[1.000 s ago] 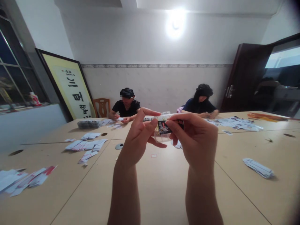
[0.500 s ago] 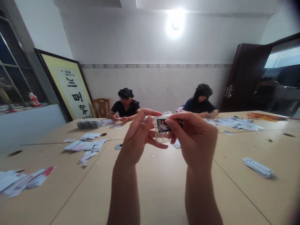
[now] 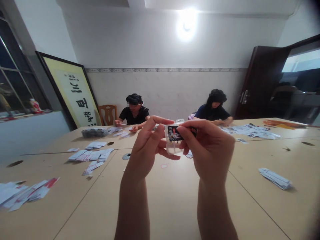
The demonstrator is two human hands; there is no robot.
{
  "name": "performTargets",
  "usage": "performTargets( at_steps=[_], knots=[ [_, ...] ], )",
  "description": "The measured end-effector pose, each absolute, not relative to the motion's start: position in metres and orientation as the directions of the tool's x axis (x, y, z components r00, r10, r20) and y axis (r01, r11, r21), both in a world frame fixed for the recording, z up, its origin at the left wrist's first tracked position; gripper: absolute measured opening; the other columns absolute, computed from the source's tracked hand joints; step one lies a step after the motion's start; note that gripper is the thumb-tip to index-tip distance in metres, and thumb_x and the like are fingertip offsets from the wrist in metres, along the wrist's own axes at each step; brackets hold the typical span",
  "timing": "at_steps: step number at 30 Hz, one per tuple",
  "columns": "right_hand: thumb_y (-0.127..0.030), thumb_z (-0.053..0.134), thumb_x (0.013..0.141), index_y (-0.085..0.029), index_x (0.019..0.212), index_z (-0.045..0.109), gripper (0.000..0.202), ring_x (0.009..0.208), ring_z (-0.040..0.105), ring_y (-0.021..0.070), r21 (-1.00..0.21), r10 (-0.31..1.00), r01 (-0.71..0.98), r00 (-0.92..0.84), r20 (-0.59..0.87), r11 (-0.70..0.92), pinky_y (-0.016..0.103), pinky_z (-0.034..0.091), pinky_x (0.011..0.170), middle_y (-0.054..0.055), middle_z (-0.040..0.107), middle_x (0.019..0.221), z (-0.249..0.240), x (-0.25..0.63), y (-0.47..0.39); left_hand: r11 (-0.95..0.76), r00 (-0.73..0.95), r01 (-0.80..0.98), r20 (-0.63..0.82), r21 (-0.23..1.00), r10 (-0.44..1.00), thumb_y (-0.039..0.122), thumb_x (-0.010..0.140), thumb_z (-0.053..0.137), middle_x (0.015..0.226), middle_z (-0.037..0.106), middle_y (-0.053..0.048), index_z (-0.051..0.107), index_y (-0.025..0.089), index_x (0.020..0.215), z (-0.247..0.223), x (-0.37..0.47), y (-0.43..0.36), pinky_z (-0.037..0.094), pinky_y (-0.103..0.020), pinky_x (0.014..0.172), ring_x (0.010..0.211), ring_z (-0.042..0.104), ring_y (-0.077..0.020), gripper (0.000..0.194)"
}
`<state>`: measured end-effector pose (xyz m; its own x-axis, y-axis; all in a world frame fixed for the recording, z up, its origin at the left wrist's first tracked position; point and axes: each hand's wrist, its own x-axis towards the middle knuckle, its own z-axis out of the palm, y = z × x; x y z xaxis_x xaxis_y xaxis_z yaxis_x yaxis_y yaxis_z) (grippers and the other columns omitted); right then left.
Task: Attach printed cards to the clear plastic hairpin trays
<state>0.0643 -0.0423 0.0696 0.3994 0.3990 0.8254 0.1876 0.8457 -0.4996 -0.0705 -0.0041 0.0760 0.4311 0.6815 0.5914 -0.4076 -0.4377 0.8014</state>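
Left hand (image 3: 143, 150) and right hand (image 3: 212, 146) hold a case (image 3: 173, 146) (clear, dark-fronted).

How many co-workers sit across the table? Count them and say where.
2: one co-worker left of the held clear case, the other co-worker right of it, toward the open door. No other shows.
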Motion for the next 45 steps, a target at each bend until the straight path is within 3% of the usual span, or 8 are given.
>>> performTargets(
  at_steps=[9,14,27,35,45],
  knots=[
    [-0.01,0.077,0.079,-0.022,0.08,0.077,0.012,0.046,0.06,0.0076,-0.47,0.377,0.169,0.396,0.837,0.866,0.016,0.049,0.037,-0.005,0.069,0.064,0.0691,0.0652,-0.0418,-0.512,0.411,-0.362,0.627,0.779,0.662,0.041,0.1,0.058,0.064,0.059,0.007,0.058,0.026,0.114,0.0743,-0.0692,-0.0048,0.066,-0.025,0.056,0.066,0.076,-0.0167,0.021],
    [-0.012,0.077,0.079,-0.022,0.08,0.076,0.01,0.047,0.059,0.008,-0.472,0.367,0.188,0.413,0.834,0.861,0.017,0.048,0.038,-0.004,0.07,0.066,0.0685,0.0648,-0.0418,-0.517,0.399,-0.358,0.627,0.778,0.669,0.041,0.1,0.057,0.072,0.062,0.004,0.057,0.024,0.111,0.0738,-0.068,-0.0063,0.063,-0.02,0.053,0.067,0.076,-0.0158,0.02],
    [-0.014,0.077,0.079,-0.023,0.08,0.075,0.009,0.048,0.06,0.0087,-0.49,0.37,0.243,0.408,0.835,0.837,0.021,0.048,0.041,-0.004,0.072,0.069,0.0701,0.064,-0.0447,-0.559,0.341,-0.3,0.634,0.773,0.694,0.043,0.095,0.064,0.062,0.045,0.008,0.06,0.024,0.103,0.0753,-0.0688,-0.0082,0.063,-0.023,0.05,0.053,0.065,-0.0106,0.022],
    [-0.012,0.077,0.079,-0.023,0.079,0.075,0.011,0.049,0.061,0.0095,-0.492,0.368,0.253,0.411,0.834,0.833,0.022,0.049,0.042,-0.003,0.073,0.072,0.07,0.0635,-0.0452,-0.532,0.371,-0.319,0.62,0.784,0.692,0.043,0.096,0.062,0.073,0.063,0.004,0.056,0.025,0.104,0.0745,-0.0685,-0.0077,0.065,-0.026,0.052,0.056,0.067,-0.0116,0.021],
    [-0.012,0.077,0.079,-0.022,0.079,0.075,0.011,0.051,0.062,0.0099,-0.491,0.373,0.233,0.41,0.832,0.84,0.022,0.05,0.043,-0.003,0.073,0.072,0.0703,0.0632,-0.0456,-0.525,0.375,-0.339,0.623,0.781,0.686,0.042,0.097,0.062,0.069,0.058,0.006,0.057,0.025,0.104,0.0749,-0.0685,-0.0089,0.066,-0.026,0.054,0.059,0.068,-0.0115,0.019]
  ],
)
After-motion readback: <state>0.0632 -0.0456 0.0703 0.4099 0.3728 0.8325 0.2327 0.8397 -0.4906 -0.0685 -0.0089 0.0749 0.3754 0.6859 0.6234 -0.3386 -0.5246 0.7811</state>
